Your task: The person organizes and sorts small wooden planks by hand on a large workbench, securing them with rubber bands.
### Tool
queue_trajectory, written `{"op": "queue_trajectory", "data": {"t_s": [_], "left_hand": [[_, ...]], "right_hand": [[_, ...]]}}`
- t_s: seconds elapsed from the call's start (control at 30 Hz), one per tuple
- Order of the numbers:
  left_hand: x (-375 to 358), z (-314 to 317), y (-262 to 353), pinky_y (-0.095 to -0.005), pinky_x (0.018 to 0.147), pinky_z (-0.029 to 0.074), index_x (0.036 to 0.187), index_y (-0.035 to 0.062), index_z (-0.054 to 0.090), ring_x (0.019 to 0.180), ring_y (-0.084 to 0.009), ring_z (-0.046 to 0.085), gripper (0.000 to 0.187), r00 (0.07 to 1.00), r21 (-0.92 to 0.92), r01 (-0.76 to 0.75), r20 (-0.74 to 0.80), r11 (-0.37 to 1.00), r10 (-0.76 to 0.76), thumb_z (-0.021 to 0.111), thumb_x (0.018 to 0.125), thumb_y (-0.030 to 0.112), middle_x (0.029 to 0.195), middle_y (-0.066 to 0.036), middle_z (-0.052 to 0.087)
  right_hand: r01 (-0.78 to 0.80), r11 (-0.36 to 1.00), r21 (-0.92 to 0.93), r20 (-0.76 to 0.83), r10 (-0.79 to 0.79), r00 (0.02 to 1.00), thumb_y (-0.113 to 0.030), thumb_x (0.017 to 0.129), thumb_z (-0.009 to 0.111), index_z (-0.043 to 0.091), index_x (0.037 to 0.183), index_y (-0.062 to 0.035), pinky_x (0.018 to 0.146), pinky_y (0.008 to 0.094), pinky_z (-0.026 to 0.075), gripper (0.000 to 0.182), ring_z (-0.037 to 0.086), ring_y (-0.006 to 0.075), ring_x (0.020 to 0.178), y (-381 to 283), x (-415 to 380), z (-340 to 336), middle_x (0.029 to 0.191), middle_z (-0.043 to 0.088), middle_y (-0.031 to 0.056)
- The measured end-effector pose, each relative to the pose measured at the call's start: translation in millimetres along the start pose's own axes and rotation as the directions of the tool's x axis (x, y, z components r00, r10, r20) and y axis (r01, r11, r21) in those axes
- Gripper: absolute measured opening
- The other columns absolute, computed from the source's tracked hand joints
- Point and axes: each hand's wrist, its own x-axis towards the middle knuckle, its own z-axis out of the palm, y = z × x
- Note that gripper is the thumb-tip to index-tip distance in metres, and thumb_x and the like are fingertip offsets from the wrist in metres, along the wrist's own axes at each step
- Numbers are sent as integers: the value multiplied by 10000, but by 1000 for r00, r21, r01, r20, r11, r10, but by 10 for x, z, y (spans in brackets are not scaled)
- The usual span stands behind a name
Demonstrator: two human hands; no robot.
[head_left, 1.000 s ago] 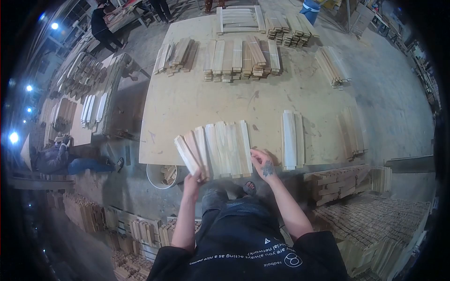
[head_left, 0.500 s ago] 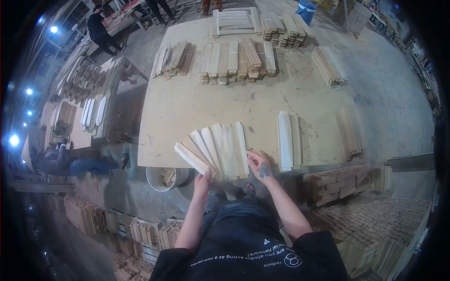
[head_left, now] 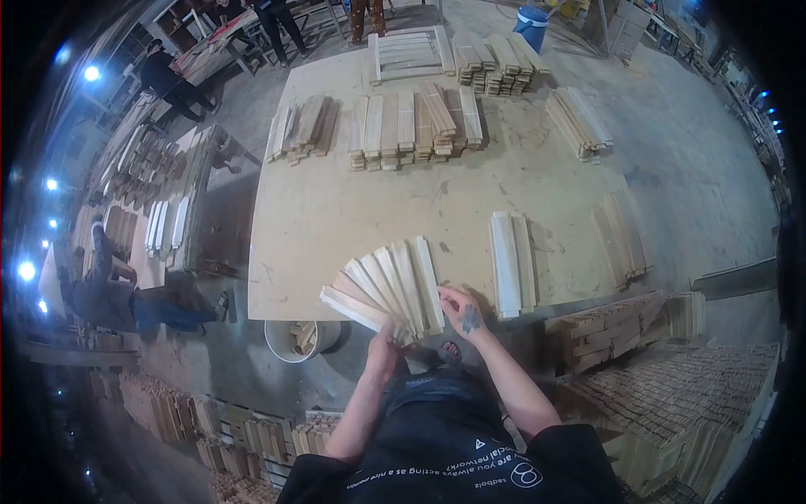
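Note:
A fan of thin wooden slats (head_left: 388, 286) spreads over the near edge of the work table (head_left: 353, 197). My left hand (head_left: 384, 351) is closed around the slats' near ends at the left, where they bunch together. At the right side of the fan is my right hand (head_left: 462, 311), its fingers loosely bent with the tips right by the outermost slat. A short stack of slats (head_left: 512, 265), pale on its left side, lies farther right on the table. Another bundle of slats (head_left: 620, 239) rests at the table's right edge.
Rows of slat stacks (head_left: 411, 126) and a slatted frame (head_left: 410, 52) lie across the table's far side. A white bucket (head_left: 281, 343) with wood offcuts stands below the near edge. Piled wood (head_left: 672, 403) is at my right. Other people (head_left: 172, 80) are around the workshop.
My left hand has moved right, drawing the slats' near ends closer together, so the fan spreads more sharply. My right hand stays beside it. The camera view has shifted slightly.

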Motion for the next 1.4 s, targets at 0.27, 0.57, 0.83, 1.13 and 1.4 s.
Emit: {"op": "queue_trajectory", "data": {"t_s": [0.27, 0.57, 0.83, 1.13, 1.4], "left_hand": [[200, 69, -345, -496, 1046, 495, 1503, -30, 400, 1246, -319, 594, 571, 999, 20, 21, 25, 1000, -22, 443, 1110, 381, 1388, -185, 570], [-90, 159, 93, -382, 851, 560, 1450, -8, 499, 1166, -246, 636, 565, 991, -34, 20, 133, 999, -15, 524, 1070, 410, 1334, -119, 638], [-87, 16, 87, -475, 954, 496, 1453, 17, 479, 1180, -283, 614, 568, 991, 32, 52, 121, 998, -55, 530, 1053, 418, 1360, -135, 610], [-172, 41, 160, -463, 950, 500, 1377, -13, 541, 1134, -293, 632, 526, 998, 52, 24, 59, 998, -27, 564, 1039, 389, 1208, -155, 675], [-63, 101, 69, -446, 928, 503, 1401, -9, 525, 1119, -283, 628, 528, 989, 65, 100, 102, 993, -106, 564, 1043, 377, 1288, -161, 642]], "right_hand": [[-28, 999, 39, 70, 25, 997, -125, 970, 662, 709, 1273, -54, 852, 322, 544, 314, 678, 193, 919, -87, -12, -26, 1013, 683, 108], [-653, 589, 476, 365, 543, 756, -263, 1049, 632, 604, 1375, 15, 789, 285, 567, 429, 718, 166, 933, -216, -458, -7, 1102, 726, 102], [-711, 336, 618, 523, 500, 691, -256, 1054, 618, 624, 1333, -31, 795, 307, 556, 359, 682, 138, 949, 187, -562, 160, 1104, 710, 60], [-735, 330, 593, 555, 494, 669, -159, 1041, 569, 567, 1375, -20, 868, 322, 557, 362, 678, 164, 1039, 658, -862, -51, 1236, 712, 110], [-621, 383, 683, 309, 620, 722, -273, 1073, 573, 617, 1308, -29, 817, 284, 549, 342, 715, 165, 939, 244, -897, -167, 1052, 725, 67]]}}
